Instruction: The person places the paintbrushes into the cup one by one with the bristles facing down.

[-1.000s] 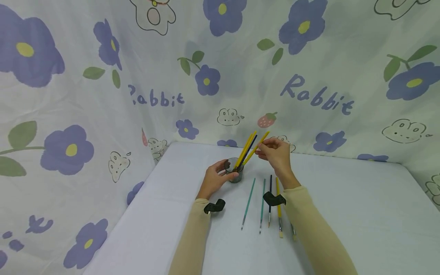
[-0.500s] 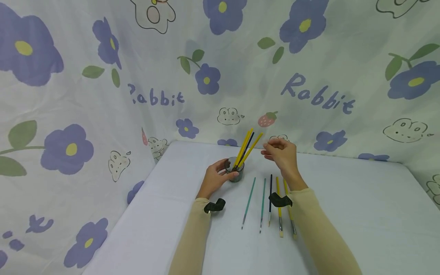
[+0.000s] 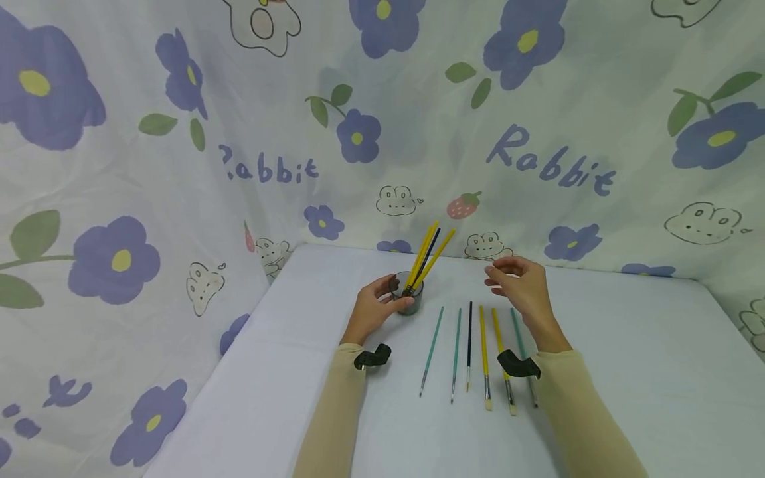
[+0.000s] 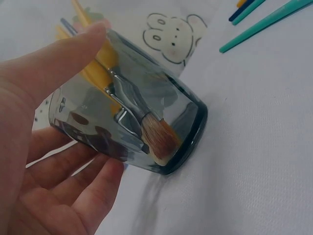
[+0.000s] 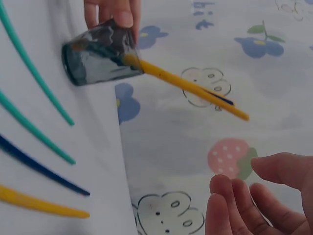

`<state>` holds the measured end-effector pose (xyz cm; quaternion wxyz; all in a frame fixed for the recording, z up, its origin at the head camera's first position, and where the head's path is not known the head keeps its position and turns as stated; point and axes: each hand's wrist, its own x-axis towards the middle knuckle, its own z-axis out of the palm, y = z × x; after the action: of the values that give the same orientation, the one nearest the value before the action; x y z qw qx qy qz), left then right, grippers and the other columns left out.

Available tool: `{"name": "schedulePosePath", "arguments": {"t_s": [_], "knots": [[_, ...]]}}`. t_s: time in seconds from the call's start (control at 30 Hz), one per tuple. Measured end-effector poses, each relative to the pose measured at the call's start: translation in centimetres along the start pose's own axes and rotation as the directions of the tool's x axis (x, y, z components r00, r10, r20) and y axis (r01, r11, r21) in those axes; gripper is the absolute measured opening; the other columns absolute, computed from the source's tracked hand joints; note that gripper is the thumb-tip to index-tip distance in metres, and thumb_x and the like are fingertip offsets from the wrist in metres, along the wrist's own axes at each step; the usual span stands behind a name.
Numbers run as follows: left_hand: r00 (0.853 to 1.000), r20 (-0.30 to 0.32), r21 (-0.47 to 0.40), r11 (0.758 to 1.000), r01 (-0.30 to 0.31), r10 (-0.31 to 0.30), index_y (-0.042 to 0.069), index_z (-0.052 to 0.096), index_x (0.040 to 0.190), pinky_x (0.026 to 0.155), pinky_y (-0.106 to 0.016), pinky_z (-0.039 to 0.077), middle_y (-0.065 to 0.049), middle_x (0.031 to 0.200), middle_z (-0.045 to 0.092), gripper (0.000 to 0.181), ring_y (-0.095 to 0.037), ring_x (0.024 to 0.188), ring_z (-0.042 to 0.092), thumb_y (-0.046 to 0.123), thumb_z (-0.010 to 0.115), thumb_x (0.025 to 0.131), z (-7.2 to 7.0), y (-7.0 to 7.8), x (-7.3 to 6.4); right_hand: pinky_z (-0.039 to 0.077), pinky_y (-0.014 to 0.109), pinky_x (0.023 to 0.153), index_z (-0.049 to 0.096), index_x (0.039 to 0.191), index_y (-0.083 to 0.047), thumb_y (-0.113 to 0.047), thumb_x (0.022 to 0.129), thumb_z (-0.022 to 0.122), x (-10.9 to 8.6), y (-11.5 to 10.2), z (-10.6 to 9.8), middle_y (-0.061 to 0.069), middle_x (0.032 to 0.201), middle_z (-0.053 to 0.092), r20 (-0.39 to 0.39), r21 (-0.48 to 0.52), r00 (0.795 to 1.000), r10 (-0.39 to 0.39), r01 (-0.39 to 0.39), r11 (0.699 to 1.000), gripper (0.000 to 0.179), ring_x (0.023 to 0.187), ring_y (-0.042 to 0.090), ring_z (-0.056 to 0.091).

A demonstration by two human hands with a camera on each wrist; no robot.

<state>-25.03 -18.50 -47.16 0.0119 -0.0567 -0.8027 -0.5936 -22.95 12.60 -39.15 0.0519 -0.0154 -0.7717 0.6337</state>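
Observation:
My left hand grips a smoky clear glass cup, thumb on the near side and fingers around the far side. Several paintbrushes lean to the right in it, with yellow handles and a dark blue handle pointing up. Brown bristles rest near the glass bottom in the left wrist view. My right hand hovers right of the cup, fingers loosely bent and apart, holding nothing. Below it, a teal paintbrush and a yellow paintbrush lie on the table.
Left of those lie another yellow paintbrush, a dark blue paintbrush and two teal ones, a middle teal paintbrush and a leftmost teal paintbrush. All are on the white table. A patterned cloth hangs behind.
My right hand has let go of a yellow paintbrush, which now leans in the cup, and has moved right and slightly down. The left hand stays on the cup.

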Motion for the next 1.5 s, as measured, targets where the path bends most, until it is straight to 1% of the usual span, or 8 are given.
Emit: {"name": "schedulePosePath", "arguments": {"t_s": [0.27, 0.43, 0.73, 0.97, 1.1, 1.23, 1.37, 1.5], "knots": [[1.000, -0.004, -0.001, 1.000, 0.006, -0.006, 0.014, 0.057, 0.148, 0.114, -0.044, 0.053, -0.010, 0.142, 0.064, 0.082, -0.030, 0.140, 0.057, 0.039, 0.092, 0.078, -0.1, -0.1, -0.1, 0.064, 0.018, 0.072, 0.065, 0.121, 0.003, -0.028, 0.099, 0.071, -1.0, 1.7, -1.8, 0.010, 0.104, 0.074, -0.049, -0.140, 0.998, 0.033, -0.040, 0.989, 0.038, 0.077, 0.005, 0.075], [1.000, -0.007, -0.003, 1.000, 0.003, -0.003, 0.013, 0.057, 0.148, 0.114, -0.044, 0.053, -0.010, 0.141, 0.065, 0.082, -0.031, 0.139, 0.057, 0.039, 0.092, 0.078, -0.1, -0.1, -0.1, 0.065, 0.021, 0.073, 0.065, 0.121, 0.003, -0.024, 0.099, 0.070, -1.3, 2.4, -2.6, 0.012, 0.102, 0.074, -0.072, -0.199, 0.995, 0.067, -0.080, 0.977, 0.035, 0.078, 0.010, 0.075], [1.000, -0.005, 0.000, 1.000, 0.000, 0.000, 0.012, 0.056, 0.149, 0.114, -0.044, 0.053, -0.011, 0.141, 0.064, 0.082, -0.031, 0.139, 0.057, 0.038, 0.091, 0.079, 0.2, 0.0, -0.2, 0.063, 0.020, 0.066, 0.064, 0.124, 0.007, -0.020, 0.097, 0.071, -1.4, 3.9, -3.4, 0.019, 0.105, 0.072, -0.050, -0.288, 0.995, 0.088, -0.099, 0.952, 0.039, 0.079, 0.018, 0.075], [1.000, 0.003, 0.001, 1.000, -0.001, 0.001, 0.012, 0.056, 0.149, 0.114, -0.045, 0.053, -0.011, 0.142, 0.064, 0.083, -0.032, 0.140, 0.057, 0.040, 0.091, 0.079, 0.1, 0.1, -0.1, 0.064, 0.026, 0.066, 0.061, 0.129, 0.009, -0.019, 0.097, 0.070, -1.4, 4.9, -4.0, 0.024, 0.109, 0.072, 0.020, -0.390, 0.987, 0.161, -0.141, 0.910, 0.044, 0.080, 0.022, 0.075], [1.000, 0.000, 0.010, 1.000, -0.007, 0.007, 0.010, 0.055, 0.150, 0.114, -0.044, 0.053, -0.011, 0.141, 0.064, 0.085, -0.031, 0.139, 0.057, 0.041, 0.090, 0.079, 0.0, 0.1, -0.1, 0.064, 0.029, 0.065, 0.060, 0.126, 0.011, -0.018, 0.096, 0.070, -1.3, 5.1, -4.2, 0.024, 0.104, 0.072, 0.070, -0.437, 0.975, 0.212, -0.161, 0.885, 0.043, 0.076, 0.020, 0.072], [1.000, 0.000, 0.020, 1.000, -0.014, 0.014, 0.010, 0.054, 0.150, 0.114, -0.043, 0.054, -0.011, 0.141, 0.064, 0.084, -0.031, 0.139, 0.057, 0.040, 0.090, 0.080, -0.1, 0.0, -0.1, 0.060, 0.028, 0.061, 0.061, 0.120, 0.012, -0.017, 0.095, 0.071, -1.2, 5.4, -4.5, 0.017, 0.090, 0.072, 0.108, -0.477, 0.963, 0.246, -0.167, 0.863, 0.039, 0.069, 0.016, 0.068], [1.000, 0.003, 0.027, 1.000, -0.010, 0.010, 0.012, 0.055, 0.149, 0.114, -0.043, 0.054, -0.010, 0.141, 0.064, 0.083, -0.031, 0.139, 0.057, 0.041, 0.090, 0.080, 0.0, 0.0, 0.0, 0.055, 0.026, 0.058, 0.063, 0.115, 0.011, -0.018, 0.094, 0.072, -1.1, 5.8, -4.7, 0.009, 0.078, 0.069, 0.110, -0.529, 0.956, 0.273, -0.176, 0.830, 0.037, 0.064, 0.013, 0.064], [1.000, 0.010, 0.024, 1.000, -0.012, 0.012, 0.010, 0.054, 0.150, 0.114, -0.044, 0.053, -0.011, 0.141, 0.064, 0.084, -0.031, 0.139, 0.057, 0.040, 0.090, 0.080, 0.1, 0.1, 0.0, 0.054, 0.025, 0.058, 0.063, 0.114, 0.010, -0.017, 0.093, 0.071, -1.2, 6.0, -4.7, 0.008, 0.076, 0.068, 0.106, -0.547, 0.945, 0.310, -0.205, 0.812, 0.035, 0.064, 0.013, 0.064]]}}
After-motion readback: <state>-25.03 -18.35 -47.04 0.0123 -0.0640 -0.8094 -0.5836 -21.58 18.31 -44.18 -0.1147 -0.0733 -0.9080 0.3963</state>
